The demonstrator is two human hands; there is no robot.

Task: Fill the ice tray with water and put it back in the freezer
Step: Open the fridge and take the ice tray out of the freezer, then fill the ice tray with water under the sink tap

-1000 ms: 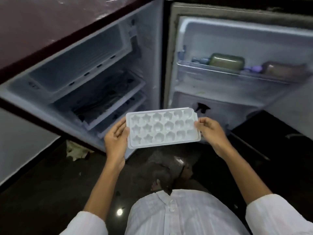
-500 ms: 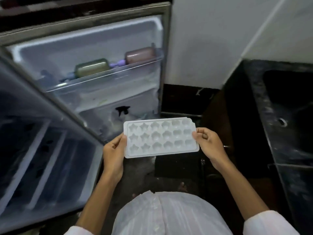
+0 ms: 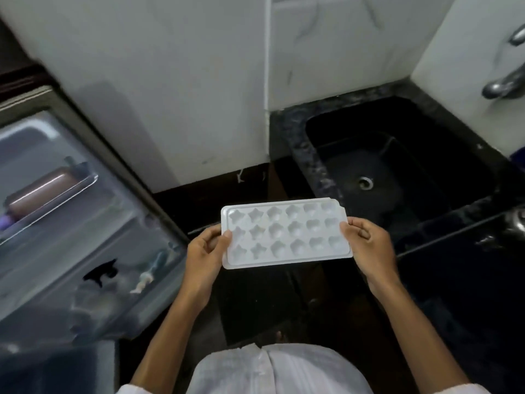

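Far left, the fridge door (image 3: 85, 223) hangs open beside me, its shelf carrying a brownish bottle (image 3: 42, 191) lying on its side, with something purple (image 3: 4, 223) at the edge of view next to it. Lower in the door there's a dark spray-trigger shape (image 3: 102, 273) behind the clear plastic, blurred.

Moving in, my left hand (image 3: 204, 251) grips the short left end of the ice tray (image 3: 285, 233): thumb pressed on top of the rim, the other fingers curled underneath out of sight. It's a narrow pinch on the edge, not a wide grasp.

The tray itself is white, held flat and roughly level in front of my chest, open side up, with three rows of star and rounded moulds. I can't tell from here whether there's any water in them; they look pale and dry-ish, but that's uncertain.

My right hand (image 3: 369, 245) has the opposite short end, thumb on the top rim, fingers folded under the tray, again closed snug on the edge. The tray is carried between the two hands, touching nothing else.

Just beyond the tray's right end is the black sink (image 3: 397, 155) sunk into the dark speckled surface (image 3: 289, 129), its metal drain (image 3: 365, 183) visible in the basin. At top right a metal tap (image 3: 502, 83) juts from the white wall (image 3: 170, 81), blurred.
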